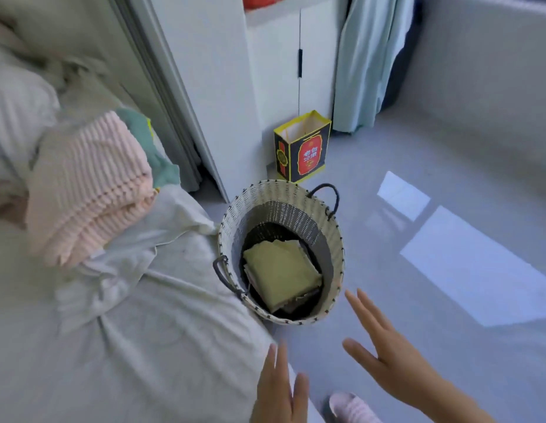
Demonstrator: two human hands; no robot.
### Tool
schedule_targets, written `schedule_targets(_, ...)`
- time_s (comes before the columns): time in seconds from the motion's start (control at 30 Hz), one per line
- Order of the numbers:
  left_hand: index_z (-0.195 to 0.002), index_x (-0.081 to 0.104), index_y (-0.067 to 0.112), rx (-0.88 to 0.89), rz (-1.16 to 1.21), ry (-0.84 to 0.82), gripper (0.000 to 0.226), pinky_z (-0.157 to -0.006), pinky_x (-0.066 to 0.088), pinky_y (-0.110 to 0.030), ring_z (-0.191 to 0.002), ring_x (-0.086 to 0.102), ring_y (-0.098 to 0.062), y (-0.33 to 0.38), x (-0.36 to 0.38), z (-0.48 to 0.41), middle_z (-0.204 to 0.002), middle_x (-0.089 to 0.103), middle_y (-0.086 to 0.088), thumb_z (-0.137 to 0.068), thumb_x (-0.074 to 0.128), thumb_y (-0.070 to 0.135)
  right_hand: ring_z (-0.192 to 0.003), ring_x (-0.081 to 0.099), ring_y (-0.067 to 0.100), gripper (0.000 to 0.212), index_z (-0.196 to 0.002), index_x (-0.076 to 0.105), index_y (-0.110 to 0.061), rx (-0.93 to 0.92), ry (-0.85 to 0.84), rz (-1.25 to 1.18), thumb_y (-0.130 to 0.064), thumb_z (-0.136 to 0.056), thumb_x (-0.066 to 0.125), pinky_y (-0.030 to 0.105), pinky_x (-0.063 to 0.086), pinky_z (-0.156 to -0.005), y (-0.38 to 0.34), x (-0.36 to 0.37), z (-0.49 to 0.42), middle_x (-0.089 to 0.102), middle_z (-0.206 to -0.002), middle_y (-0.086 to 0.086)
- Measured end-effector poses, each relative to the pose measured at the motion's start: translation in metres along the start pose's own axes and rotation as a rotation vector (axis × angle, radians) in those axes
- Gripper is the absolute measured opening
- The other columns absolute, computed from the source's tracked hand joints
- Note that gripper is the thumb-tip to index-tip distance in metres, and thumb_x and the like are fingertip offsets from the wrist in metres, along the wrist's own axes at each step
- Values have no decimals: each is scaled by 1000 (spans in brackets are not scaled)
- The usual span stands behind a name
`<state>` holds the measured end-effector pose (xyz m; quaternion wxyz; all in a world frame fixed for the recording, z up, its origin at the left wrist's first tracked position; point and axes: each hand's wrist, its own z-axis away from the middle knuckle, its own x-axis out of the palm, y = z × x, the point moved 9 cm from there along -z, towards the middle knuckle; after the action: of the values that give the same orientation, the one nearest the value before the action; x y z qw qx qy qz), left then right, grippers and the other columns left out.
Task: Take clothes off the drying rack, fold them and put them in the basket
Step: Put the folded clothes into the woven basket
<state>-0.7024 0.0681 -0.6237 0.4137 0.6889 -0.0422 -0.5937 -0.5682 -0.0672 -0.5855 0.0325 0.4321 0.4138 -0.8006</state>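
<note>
From the head camera, both my hands are low in the picture and hold nothing. My left hand (279,389) is flat with its fingers straight and close together, over the edge of the bed (143,346). My right hand (384,358) is spread wide, fingers straight and pointing towards the basket (265,193), above the grey floor (433,227) and not touching the rim.

The woven basket stands on the floor just beside the bed, its dark handles at the near-left and far-right. Inside it lies a folded yellow-green cloth (280,273) on top of other folded pieces, of which I can only see the edges.

On the bed, well to the left, sits a folded pink ribbed garment (88,190) with a teal cloth (161,160) behind it, on rumpled pale bedding.

Behind the basket a dark paper bag (302,148) with a red label stands upright on the floor against a white cabinet (277,71). A pale green curtain (363,62) hangs to the right of the cabinet. A pink slipper (351,407) shows at the bottom edge between my hands.
</note>
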Motion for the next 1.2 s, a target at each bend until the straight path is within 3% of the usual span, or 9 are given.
schedule_targets(0.17, -148, 13, 46, 41, 23, -80, 52, -77, 49, -19, -115, 46, -13, 26, -1, 59, -128, 62, -8, -98, 14, 60, -144, 4, -2, 75, -130, -21, -69, 59, 9, -47, -92, -66, 10, 27, 27, -113, 8, 0, 84, -21, -150, -32)
schedule_targets(0.27, -140, -9, 58, -26, 78, -141, 83, -100, 35, -16, -138, 29, -6, 40, 6, 81, -153, 26, 10, -65, -10, 91, -146, 4, 0, 69, -130, -22, -67, 74, -2, -59, -81, -74, 17, 24, 25, -112, 9, 2, 119, -19, -153, -27)
schedule_targets(0.33, -142, -8, 49, -127, 95, -248, 107, -110, 24, -20, -145, 16, -5, 49, 10, 92, -157, 5, 16, -46, -19, 95, -145, 3, -2, 71, -130, -21, -68, 73, 11, -77, -86, -71, 13, 21, 24, -111, 7, 0, 140, -17, -155, -25)
schedule_targets(0.47, -146, -3, 43, -112, 103, -295, 104, -112, 23, -23, -144, 14, -3, 81, 8, 109, -154, 5, 21, -56, -9, 94, -144, 7, -4, 76, -126, -23, -72, 89, 11, -127, -96, -59, 6, 18, 26, -107, 8, 1, 178, -15, -154, -27)
schedule_targets(0.53, -142, -4, 44, -88, 81, -323, 78, -110, 21, -20, -144, 12, -3, 97, 10, 120, -157, 4, 16, -76, 8, 83, -143, 10, -5, 78, -122, -25, -74, 99, 6, -160, -99, -54, 4, 18, 28, -106, 9, 1, 198, -13, -153, -29)
schedule_targets(0.57, -143, -3, 43, -94, 90, -335, 78, -110, 21, -19, -144, 12, -2, 104, 10, 126, -159, 4, 14, -76, 10, 83, -143, 11, -5, 80, -122, -26, -74, 102, 6, -169, -99, -53, 4, 18, 28, -106, 10, 1, 208, -12, -153, -29)
schedule_targets(0.7, -150, 0, 33, -134, 85, -340, 131, -112, 20, -21, -145, 10, -4, 115, 17, 149, -159, 4, 13, -37, -23, 95, -140, 12, -9, 84, -123, -28, -70, 124, 37, -191, -100, -51, 4, 14, 27, -103, 20, 0, 246, -11, -150, -31)
schedule_targets(1.03, -149, -4, 34, -34, 103, -357, 125, -106, 20, -14, -144, 13, -1, 146, 14, 250, -158, 5, 15, -42, -21, 95, -130, 6, -23, 77, -119, -25, -76, 150, 120, -225, -101, -55, 10, 9, 19, -104, 30, 19, 357, 2, -156, -24)
schedule_targets(1.2, -150, -2, 32, -22, 129, -345, 122, -104, 17, -10, -143, 12, 1, 133, -14, 292, -150, 6, 23, -47, -12, 97, -138, 5, -14, 77, -115, -29, -77, 164, 120, -247, -102, -53, 10, 12, 19, -107, 19, 43, 406, 3, -154, -26)
